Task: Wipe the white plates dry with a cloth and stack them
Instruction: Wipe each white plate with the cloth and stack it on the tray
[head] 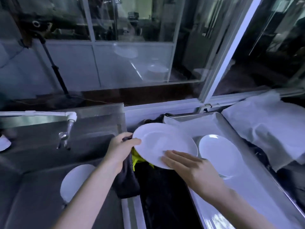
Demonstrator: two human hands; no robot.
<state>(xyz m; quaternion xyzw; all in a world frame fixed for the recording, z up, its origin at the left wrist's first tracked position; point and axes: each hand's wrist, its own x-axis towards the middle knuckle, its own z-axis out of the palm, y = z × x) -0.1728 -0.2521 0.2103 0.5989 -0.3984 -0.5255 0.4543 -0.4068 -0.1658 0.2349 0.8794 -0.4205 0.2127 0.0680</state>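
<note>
The left hand [122, 146] gripped a white plate [161, 142] and dark cloth [127, 179]; the right hand [189, 166] lay flat on its rim, between sink [33, 187] and steel surface [214, 204] bearing stacked plates [219, 154], windows [132, 22] behind

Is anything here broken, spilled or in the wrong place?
Nothing looks broken or spilled. One round white plate rests alone in the steel sink on the left, away from the stack of white plates on the metal tray; likely just awaiting drying.

sink [49, 187] left, held plate [163, 142] centre, stacked plates [219, 156] in tray [257, 187] right
</note>
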